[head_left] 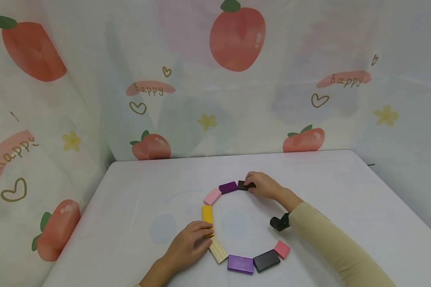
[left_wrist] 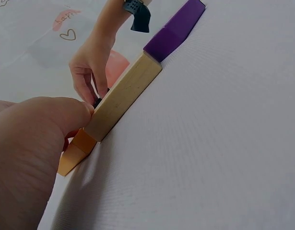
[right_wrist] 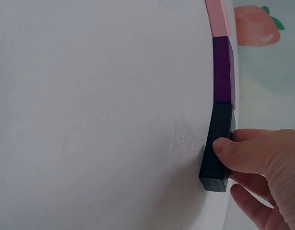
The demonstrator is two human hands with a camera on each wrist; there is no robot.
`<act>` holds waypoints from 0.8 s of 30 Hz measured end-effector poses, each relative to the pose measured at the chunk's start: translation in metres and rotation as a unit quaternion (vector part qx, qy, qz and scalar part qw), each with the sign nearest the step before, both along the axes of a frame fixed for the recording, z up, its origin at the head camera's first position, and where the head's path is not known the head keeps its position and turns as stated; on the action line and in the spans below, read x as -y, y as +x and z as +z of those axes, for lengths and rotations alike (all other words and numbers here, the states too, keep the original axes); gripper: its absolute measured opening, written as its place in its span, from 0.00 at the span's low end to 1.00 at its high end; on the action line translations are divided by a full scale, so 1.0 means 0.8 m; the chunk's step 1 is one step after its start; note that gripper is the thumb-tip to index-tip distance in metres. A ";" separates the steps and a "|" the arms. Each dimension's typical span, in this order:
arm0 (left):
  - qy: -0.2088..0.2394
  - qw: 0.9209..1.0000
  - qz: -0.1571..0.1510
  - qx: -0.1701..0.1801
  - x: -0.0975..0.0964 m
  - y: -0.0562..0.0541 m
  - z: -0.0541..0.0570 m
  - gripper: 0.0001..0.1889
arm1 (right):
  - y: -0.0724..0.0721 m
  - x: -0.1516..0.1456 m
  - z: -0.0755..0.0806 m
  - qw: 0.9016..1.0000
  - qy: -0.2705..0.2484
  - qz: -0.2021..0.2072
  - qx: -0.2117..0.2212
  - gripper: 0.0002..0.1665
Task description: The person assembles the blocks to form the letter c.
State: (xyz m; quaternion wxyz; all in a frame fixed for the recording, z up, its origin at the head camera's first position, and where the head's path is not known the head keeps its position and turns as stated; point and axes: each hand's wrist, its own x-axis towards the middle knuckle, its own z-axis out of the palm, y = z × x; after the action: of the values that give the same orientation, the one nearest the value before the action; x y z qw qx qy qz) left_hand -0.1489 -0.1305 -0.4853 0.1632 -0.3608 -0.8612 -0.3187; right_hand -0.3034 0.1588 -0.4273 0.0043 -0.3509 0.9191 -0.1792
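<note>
My right hand (head_left: pixel 263 185) pinches a black block (right_wrist: pixel 215 148) between thumb and fingers. One end of that block meets a dark purple block (right_wrist: pixel 223 69), and a pink block (head_left: pixel 212 196) follows it in the curve. My left hand (head_left: pixel 188 245) lies where a yellow block (head_left: pixel 207 213) meets a plain wooden block (head_left: pixel 218 250). Its fingers reach over the yellow one, partly hiding it, with the thumb (left_wrist: pixel 80 112) at the near end of the wooden one. The blocks stand on edge in an open ring.
From the wooden block the curve runs on through a purple block (head_left: pixel 240 264), a dark grey block (head_left: pixel 266 261) and a small red-pink block (head_left: pixel 281 249). A black device (head_left: pixel 280 222) sits at the right wrist. A patterned curtain (head_left: pixel 237 107) hangs behind the white table (head_left: pixel 129 207).
</note>
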 end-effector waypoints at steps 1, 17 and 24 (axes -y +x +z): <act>0.000 1.000 0.000 0.001 0.000 0.000 0.000 0.12 | 0.000 -0.001 0.000 1.000 -0.004 0.003 0.000 0.11; -0.005 1.000 -0.002 -0.011 0.000 0.000 -0.004 0.12 | 0.050 -0.079 -0.005 0.958 -0.232 -0.162 -0.034 0.09; -0.010 1.000 0.000 -0.020 0.001 -0.001 -0.006 0.12 | 0.091 -0.110 -0.010 0.944 -0.253 -0.199 -0.071 0.08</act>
State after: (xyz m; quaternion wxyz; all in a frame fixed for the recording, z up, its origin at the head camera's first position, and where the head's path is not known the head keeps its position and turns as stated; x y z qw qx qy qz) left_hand -0.1498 -0.1312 -0.4903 0.1766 -0.3683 -0.8609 -0.3033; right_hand -0.2303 0.2468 -0.4356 -0.1856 -0.1620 0.8927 -0.3774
